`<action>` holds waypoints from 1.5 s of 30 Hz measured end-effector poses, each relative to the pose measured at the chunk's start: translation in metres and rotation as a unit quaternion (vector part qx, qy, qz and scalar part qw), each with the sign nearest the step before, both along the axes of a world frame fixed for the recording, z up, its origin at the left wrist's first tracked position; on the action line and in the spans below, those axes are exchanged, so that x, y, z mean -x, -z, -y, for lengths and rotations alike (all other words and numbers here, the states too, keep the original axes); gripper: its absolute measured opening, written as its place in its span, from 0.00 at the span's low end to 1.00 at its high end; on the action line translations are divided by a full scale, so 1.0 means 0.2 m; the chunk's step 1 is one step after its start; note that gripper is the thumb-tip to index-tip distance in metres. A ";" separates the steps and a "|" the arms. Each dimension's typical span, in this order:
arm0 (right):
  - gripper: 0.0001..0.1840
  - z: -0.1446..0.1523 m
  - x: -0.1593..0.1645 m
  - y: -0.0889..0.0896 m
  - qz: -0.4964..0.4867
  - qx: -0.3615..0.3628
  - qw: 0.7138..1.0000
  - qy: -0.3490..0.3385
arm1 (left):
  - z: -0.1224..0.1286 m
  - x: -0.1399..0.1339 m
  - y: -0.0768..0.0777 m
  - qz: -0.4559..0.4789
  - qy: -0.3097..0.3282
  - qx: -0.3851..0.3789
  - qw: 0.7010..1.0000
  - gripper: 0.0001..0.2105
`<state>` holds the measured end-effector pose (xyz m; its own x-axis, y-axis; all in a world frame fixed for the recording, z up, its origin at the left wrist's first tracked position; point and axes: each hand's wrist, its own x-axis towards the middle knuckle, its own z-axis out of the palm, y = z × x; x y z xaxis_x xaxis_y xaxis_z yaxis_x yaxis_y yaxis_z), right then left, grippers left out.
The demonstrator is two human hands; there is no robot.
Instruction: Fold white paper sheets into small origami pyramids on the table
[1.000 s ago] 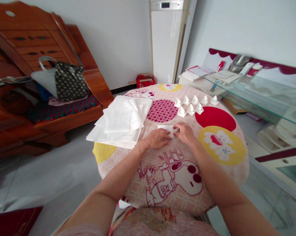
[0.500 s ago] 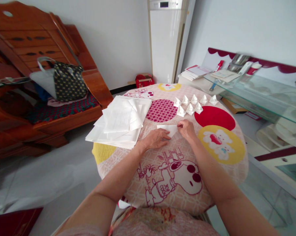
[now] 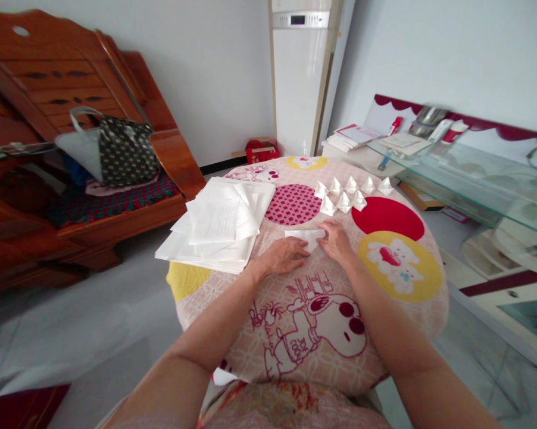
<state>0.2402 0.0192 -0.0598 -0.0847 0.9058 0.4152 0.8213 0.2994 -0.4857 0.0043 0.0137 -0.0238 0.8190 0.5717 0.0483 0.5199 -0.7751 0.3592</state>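
A small piece of white folded paper [image 3: 311, 238] lies on the round table in front of me. My left hand [image 3: 285, 255] rests over its left part with fingers stretched out and pressing on it. At the paper's right end, my right hand [image 3: 335, 239] has thumb and fingers closed on the edge. Just beyond my hands, several small white folded paper shapes [image 3: 343, 202] with pointed tops stand in two rows. To the left, a pile of white paper sheets [image 3: 215, 217] lies loosely stacked, some with faint print.
A patterned cloth [image 3: 313, 333] covers the round table. Along the right side stands a glass-topped cabinet [image 3: 465, 179] with a stack of papers [image 3: 349, 137] and containers. A wooden bench [image 3: 161, 161] carrying a dark patterned bag [image 3: 125, 149] is at the left; a white upright unit [image 3: 299, 77] stands behind.
My right hand has shifted slightly, and its fingers lie more along the paper's right edge. The paper's right part now looks folded into a narrower shape. My left hand stays nearly in place.
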 end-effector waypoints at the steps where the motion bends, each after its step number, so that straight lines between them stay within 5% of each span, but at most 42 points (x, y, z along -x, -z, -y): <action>1: 0.20 -0.01 0.00 0.01 0.004 -0.001 1.000 0.013 | 0.01 0.00 0.00 0.001 -0.002 -0.004 1.000 0.15; 11: 0.16 0.03 0.04 0.00 0.097 -0.020 0.995 -0.026 | 0.06 -0.03 0.01 0.059 -0.006 -0.022 0.998 0.13; 25: 0.14 0.05 0.06 -0.02 0.105 -0.031 0.994 -0.028 | 0.04 -0.04 0.10 0.078 0.008 -0.041 0.996 0.19; 45: 0.15 0.03 0.04 -0.03 0.098 -0.034 0.994 -0.038 | 0.06 -0.04 0.06 0.053 -0.008 -0.017 0.998 0.20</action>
